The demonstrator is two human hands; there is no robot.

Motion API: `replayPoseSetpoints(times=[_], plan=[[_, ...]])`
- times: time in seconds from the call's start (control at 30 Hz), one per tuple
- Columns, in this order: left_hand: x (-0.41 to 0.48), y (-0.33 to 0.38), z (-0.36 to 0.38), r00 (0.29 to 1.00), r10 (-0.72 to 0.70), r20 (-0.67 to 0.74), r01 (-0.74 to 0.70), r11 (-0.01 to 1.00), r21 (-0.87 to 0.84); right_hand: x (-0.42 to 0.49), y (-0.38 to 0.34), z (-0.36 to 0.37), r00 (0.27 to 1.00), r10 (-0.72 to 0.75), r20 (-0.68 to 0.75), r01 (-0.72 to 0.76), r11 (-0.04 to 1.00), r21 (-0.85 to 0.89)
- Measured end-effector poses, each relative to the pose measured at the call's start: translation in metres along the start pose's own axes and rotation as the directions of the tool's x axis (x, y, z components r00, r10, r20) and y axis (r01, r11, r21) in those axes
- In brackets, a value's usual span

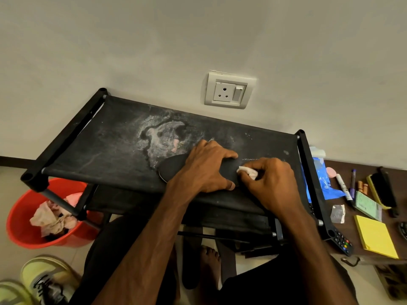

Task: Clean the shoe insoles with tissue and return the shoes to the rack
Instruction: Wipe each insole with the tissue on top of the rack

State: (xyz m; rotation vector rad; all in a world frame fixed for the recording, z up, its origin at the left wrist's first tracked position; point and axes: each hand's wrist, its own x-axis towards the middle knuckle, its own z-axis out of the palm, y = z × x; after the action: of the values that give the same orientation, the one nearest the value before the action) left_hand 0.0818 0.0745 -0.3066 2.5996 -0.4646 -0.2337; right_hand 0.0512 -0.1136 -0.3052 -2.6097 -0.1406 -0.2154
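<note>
A black insole [174, 167] lies flat on the black fabric top of the shoe rack [105, 137]. My left hand [206, 168] rests over its middle, fingers spread and thumb at its near edge, pinning it down. My right hand [272, 179] pinches a small white tissue [247, 172] against the insole's right end. A second dark insole [191, 263] lies on the floor below the rack, by my bare foot [210, 260]. A yellow-green sneaker [47, 278] sits on the floor at the bottom left, with part of another at the frame's corner.
A red bucket [21, 225] with crumpled pinkish tissues stands under the rack's left end. A low wooden surface on the right holds a yellow sticky-note pad [375, 236], markers, a brush [383, 190], a remote and a blue plastic bag [323, 179]. A wall socket [229, 91] is behind the rack.
</note>
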Motion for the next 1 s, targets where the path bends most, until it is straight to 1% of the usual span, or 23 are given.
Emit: replayPoseSetpoints(times=[0.17, 0.23, 0.4, 0.53, 0.67, 0.77, 0.93, 1.0], plan=[[0.000, 0.002, -0.002, 1.000, 0.002, -0.001, -0.002, 1.000, 0.002, 0.032, 0.002, 0.003, 0.992, 0.103, -0.072, -0.104, 0.995, 0.001], [-0.001, 0.002, -0.004, 1.000, 0.002, -0.007, -0.002, 1.000, 0.001, 0.038, 0.001, 0.004, 0.989, 0.118, -0.084, -0.119, 0.993, 0.000], [-0.002, 0.001, -0.001, 1.000, 0.000, -0.004, 0.000, 1.000, -0.014, 0.025, 0.000, 0.002, 0.996, 0.046, -0.072, -0.051, 0.997, -0.062], [0.001, 0.000, 0.001, 1.000, 0.008, -0.017, -0.008, 1.000, -0.007, 0.004, 0.000, -0.003, 1.000, 0.012, -0.021, -0.013, 0.997, -0.074], [-0.001, 0.001, -0.002, 1.000, 0.003, -0.024, -0.003, 1.000, -0.018, -0.006, 0.000, -0.007, 0.999, 0.026, 0.027, -0.023, 0.996, -0.083], [-0.003, 0.002, -0.004, 1.000, -0.003, -0.020, 0.003, 1.000, -0.019, 0.002, -0.002, -0.003, 0.999, 0.040, -0.019, -0.041, 0.998, -0.050], [-0.003, 0.004, -0.005, 1.000, -0.002, -0.006, 0.002, 1.000, -0.018, 0.028, 0.000, 0.004, 0.987, 0.123, -0.099, -0.126, 0.992, -0.023], [-0.003, 0.002, -0.003, 1.000, -0.001, -0.011, 0.001, 1.000, -0.021, 0.030, -0.002, 0.006, 0.987, 0.116, -0.110, -0.120, 0.992, -0.031]])
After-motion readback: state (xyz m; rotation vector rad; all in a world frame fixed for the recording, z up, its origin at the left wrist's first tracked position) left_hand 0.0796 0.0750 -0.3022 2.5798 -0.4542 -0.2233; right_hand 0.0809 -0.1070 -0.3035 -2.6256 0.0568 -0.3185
